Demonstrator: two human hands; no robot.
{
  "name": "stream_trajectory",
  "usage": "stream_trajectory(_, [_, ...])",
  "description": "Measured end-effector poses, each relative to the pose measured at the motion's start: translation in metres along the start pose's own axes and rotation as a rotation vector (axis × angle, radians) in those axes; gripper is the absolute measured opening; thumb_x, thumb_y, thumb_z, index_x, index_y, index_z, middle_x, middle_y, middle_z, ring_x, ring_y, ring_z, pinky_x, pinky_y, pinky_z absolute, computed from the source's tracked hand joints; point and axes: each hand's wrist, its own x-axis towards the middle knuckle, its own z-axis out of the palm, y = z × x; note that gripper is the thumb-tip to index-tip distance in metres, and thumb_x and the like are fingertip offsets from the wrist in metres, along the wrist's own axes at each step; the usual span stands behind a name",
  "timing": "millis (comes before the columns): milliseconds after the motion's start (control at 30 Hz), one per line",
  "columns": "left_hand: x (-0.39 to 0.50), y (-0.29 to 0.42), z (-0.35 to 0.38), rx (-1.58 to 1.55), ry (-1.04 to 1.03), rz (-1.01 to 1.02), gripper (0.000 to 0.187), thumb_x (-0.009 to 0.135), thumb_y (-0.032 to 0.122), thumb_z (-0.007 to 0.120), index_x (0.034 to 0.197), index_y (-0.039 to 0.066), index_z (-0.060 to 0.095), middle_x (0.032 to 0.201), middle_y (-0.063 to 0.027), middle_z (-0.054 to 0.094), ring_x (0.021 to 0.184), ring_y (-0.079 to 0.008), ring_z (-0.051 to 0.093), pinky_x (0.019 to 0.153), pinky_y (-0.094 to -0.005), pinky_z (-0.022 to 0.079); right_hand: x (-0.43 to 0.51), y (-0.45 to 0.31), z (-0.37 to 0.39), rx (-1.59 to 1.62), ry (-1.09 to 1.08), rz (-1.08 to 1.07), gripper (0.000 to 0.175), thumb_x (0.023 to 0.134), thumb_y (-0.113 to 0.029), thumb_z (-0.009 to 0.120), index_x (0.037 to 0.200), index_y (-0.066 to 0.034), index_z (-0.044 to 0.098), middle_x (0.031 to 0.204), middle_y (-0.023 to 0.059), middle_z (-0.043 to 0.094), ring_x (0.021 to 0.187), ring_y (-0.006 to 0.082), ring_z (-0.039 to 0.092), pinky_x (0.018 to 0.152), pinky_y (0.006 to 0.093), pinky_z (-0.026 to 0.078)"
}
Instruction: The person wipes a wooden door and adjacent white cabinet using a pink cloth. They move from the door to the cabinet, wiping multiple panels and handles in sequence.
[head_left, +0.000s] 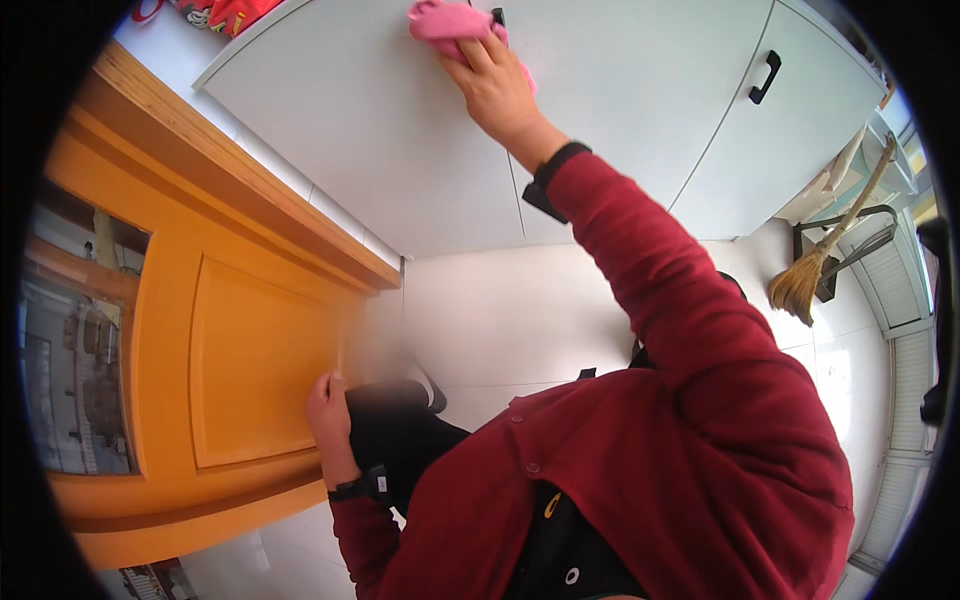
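My right hand (502, 97) holds a pink cloth (454, 24) against the pale grey cabinet door (360, 127) near its top. Part of a black handle (498, 15) shows beside the cloth; the fingertips are hidden in the folds. Low on the left, my left hand (328, 401) is beside my black-trousered leg, in front of the orange wooden door (255, 360). Its fingers look curled, and nothing can be made out in them. Both wrists wear black bands.
Another cabinet door bears a black handle (765, 77). A straw broom (802, 281) leans at the right beside a dark dustpan (827, 277). Red printed packaging (232, 13) lies at the top left. A wooden door frame (247, 180) runs along the left, above white floor tiles (510, 307).
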Motion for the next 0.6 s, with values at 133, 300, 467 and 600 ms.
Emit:
stream_trajectory(133, [0.005, 0.006, 0.001, 0.024, -0.056, 0.019, 0.031, 0.1, 0.026, 0.059, 0.104, -0.004, 0.068, 0.089, -0.0144, 0.071, 0.084, -0.0232, 0.069, 0.08, -0.0341, 0.053, -0.088, -0.002, 0.021, 0.058, -0.109, 0.007, 0.033, 0.086, -0.009, 0.061, 0.118, -0.0104, 0.07, 0.134, 0.008, 0.054, 0.126, 0.0339, 0.049, 0.088, 0.0432, 0.048])
stream_trajectory(300, [0.011, 0.006, 0.009, -0.075, -0.069, 0.059, 0.032, 0.101, 0.026, 0.059, 0.102, -0.005, 0.069, 0.088, -0.0118, 0.072, 0.081, -0.0211, 0.07, 0.077, -0.0336, 0.054, -0.193, -0.001, -0.022, 0.284, -0.757, 0.223, 0.026, 0.097, -0.009, 0.057, 0.121, -0.0132, 0.068, 0.132, 0.0075, 0.058, 0.129, 0.0303, 0.051, 0.093, 0.0457, 0.049])
stream_trajectory(467, [0.018, 0.007, 0.016, -0.008, -0.071, 0.088, 0.033, 0.101, 0.026, 0.057, 0.099, -0.006, 0.067, 0.085, -0.0138, 0.072, 0.08, -0.0213, 0.07, 0.075, -0.034, 0.054, -0.174, 0.045, -0.108, 0.472, -0.226, 0.865, 0.041, 0.092, -0.001, 0.054, 0.13, -0.0139, 0.062, 0.124, 0.0191, 0.058, 0.119, 0.0376, 0.056, 0.099, 0.0452, 0.048])
stream_trajectory(600, [0.024, 0.018, 0.02, 0.002, -0.103, 0.103, 0.034, 0.101, 0.025, 0.056, 0.095, -0.006, 0.066, 0.082, -0.0151, 0.071, 0.076, -0.0221, 0.07, 0.072, -0.0345, 0.053, -0.091, 0.135, -0.184, 0.149, 0.486, 0.8, 0.045, 0.096, -0.007, 0.056, 0.141, -0.008, 0.051, 0.133, 0.022, 0.055, 0.119, 0.04, 0.055, 0.101, 0.0442, 0.046])
